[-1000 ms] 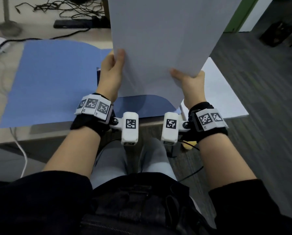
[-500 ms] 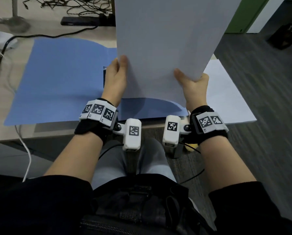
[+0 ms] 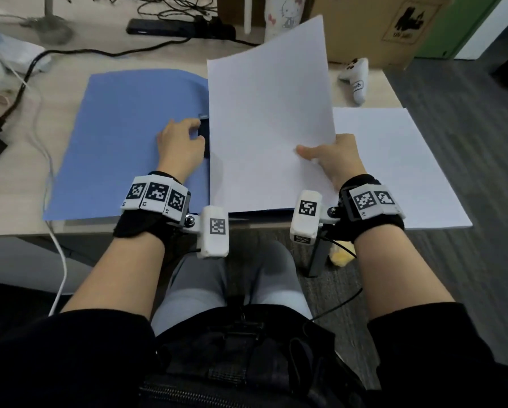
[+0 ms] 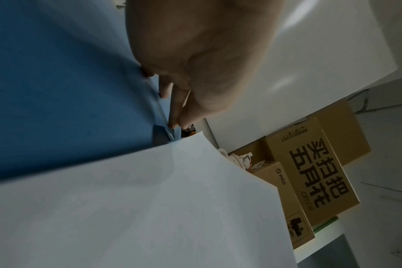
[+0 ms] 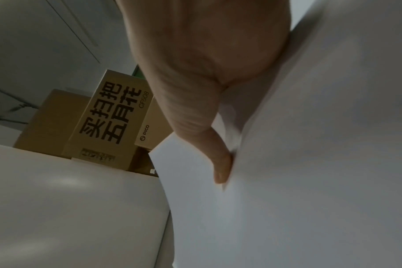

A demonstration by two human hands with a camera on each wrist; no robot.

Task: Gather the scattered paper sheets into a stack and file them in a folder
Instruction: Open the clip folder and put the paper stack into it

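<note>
Once my left hand [image 3: 181, 142] let go of the paper stack [image 3: 269, 119], only my right hand [image 3: 333, 160] carried it, thumb on top and fingers underneath, pinching the near right corner. A second earlier both hands held the stack upright; now it was tilted down over the right half of the open blue folder [image 3: 123, 136]. Left hand had dropped to the folder's spine, fingers curled at the dark clip [image 3: 203, 134] there; whether they actually gripped it or just touched it, I couldn't tell. My read: gathering was done, filing had started, clip needed opening next. Stack was thin, floppy white sheets, edges roughly squared, bowing a bit under one-handed hold. Folder was flat, matte, smooth card on the tabletop [image 3: 11, 184]. One more white sheet [image 3: 394, 172] lay flat to the right, overhanging the edge.
</note>
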